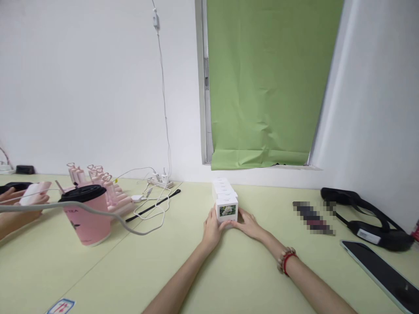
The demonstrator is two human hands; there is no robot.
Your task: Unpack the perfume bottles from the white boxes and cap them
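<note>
A row of small white boxes runs away from me across the pale green table toward the wall. The nearest white box has a picture of white flowers and leaves on its front. My left hand is closed against its left side, and my right hand presses its right side. Both thumbs meet low at the box's front. A beaded bracelet and a red band circle my right wrist.
Left stand a pink cup with a black lid, pink handheld items, cables and a power strip. Another person's hands hold a white object at far left. Right lie a tablet and a black strapped headset.
</note>
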